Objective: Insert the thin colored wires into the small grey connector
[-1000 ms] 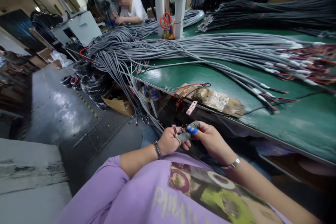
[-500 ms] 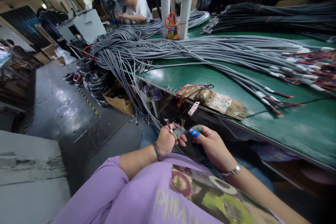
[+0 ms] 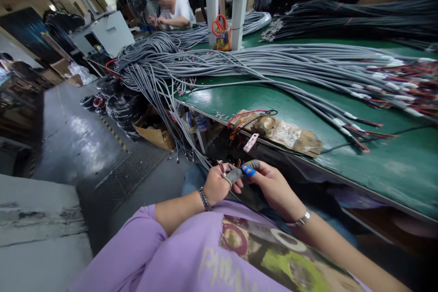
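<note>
My left hand [image 3: 219, 185] and my right hand [image 3: 272, 187] meet just below the front edge of the green table [image 3: 404, 169]. The left hand pinches a grey cable end with thin coloured wires [image 3: 228, 165] sticking up from its fingers. Its thumb wears a grey finger cover. The right hand's blue-capped thumb and grey-covered finger touch those same wire tips from the right. A bracelet sits on the left wrist and a watch on the right.
A long bundle of grey cables [image 3: 273, 61] lies across the table and hangs off its left end. A taped cardboard piece [image 3: 284, 131] with red wires sits at the near edge. Orange scissors [image 3: 218, 25] hang on a white post. Another person [image 3: 173, 4] works at the far end.
The hands parted slightly half a second ago and have closed together again on the wire tips. The view shifted a little.
</note>
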A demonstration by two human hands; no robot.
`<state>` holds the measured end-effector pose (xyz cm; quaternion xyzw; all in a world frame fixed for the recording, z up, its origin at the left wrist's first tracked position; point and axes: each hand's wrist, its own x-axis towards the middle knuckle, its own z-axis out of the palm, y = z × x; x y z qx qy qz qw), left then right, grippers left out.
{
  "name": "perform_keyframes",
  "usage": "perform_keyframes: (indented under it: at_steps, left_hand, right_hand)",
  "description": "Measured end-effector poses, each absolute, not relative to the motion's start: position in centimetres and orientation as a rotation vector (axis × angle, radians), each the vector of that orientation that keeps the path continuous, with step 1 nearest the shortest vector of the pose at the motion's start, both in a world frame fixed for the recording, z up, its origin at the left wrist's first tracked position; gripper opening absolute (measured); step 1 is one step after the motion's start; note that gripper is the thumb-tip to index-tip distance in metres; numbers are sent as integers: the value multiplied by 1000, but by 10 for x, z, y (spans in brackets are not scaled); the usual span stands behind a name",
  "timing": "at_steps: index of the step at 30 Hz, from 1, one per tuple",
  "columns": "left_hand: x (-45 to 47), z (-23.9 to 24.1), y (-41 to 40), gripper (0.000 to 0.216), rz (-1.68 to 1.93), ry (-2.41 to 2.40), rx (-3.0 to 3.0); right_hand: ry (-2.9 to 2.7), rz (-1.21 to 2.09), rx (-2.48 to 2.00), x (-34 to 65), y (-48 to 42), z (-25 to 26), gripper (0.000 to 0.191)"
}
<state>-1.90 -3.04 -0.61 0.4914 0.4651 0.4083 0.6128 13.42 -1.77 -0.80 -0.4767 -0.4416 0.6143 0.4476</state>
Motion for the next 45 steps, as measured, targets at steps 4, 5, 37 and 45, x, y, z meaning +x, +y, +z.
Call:
perform_keyframes:
  at_steps: [4,5,37,45]
  left_hand:
    - [-20,-13,-27,49,968,1090,1112]
    - [-20,-14,-26,49,970,1093,1109]
    - [-13,9,10,49,896,857,824]
    - [-14,8,19,47,841,850,815]
  right_hand:
    - [-1037,1518,-1198,136,-16,-17,46]
    - [-1036,1524,-1197,136,-16,-18,45]
    - [-756,1799,-983,143,37,-3,54]
    - [-860,1516,-1066,138,35,-15,57]
